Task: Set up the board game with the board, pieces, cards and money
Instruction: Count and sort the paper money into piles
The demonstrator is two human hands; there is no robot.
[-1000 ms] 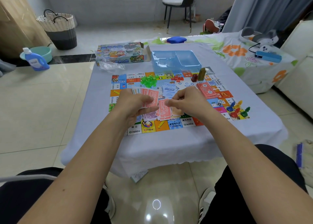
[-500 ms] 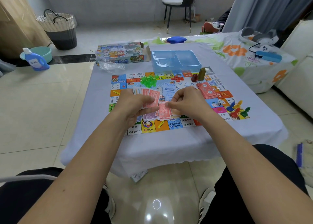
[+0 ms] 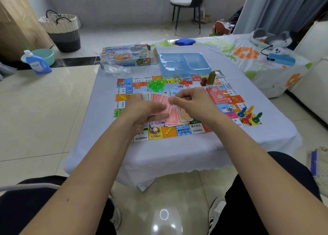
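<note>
The colourful game board (image 3: 156,135) lies flat on the low table. My left hand (image 3: 142,112) holds a fanned bundle of paper money (image 3: 158,100) above the board. My right hand (image 3: 193,102) pinches the top edge of a pink note in that fan. Loose pink, orange and purple notes (image 3: 174,118) lie in a heap on the board beneath my hands. Green houses (image 3: 155,84), red pieces (image 3: 186,82), a red card stack (image 3: 217,94), a die (image 3: 230,108) and coloured pawns (image 3: 248,113) sit on the board.
The game box (image 3: 126,57), a clear plastic bag (image 3: 115,68) and a blue plastic tray (image 3: 184,63) stand at the table's far side. A flowered cloth (image 3: 248,57) with devices covers the furniture on the right. A detergent bottle (image 3: 36,62) and basket (image 3: 62,32) stand on the floor.
My right hand has lifted from the loose notes on the board up to the fan in my left hand and now pinches a pink note there.
</note>
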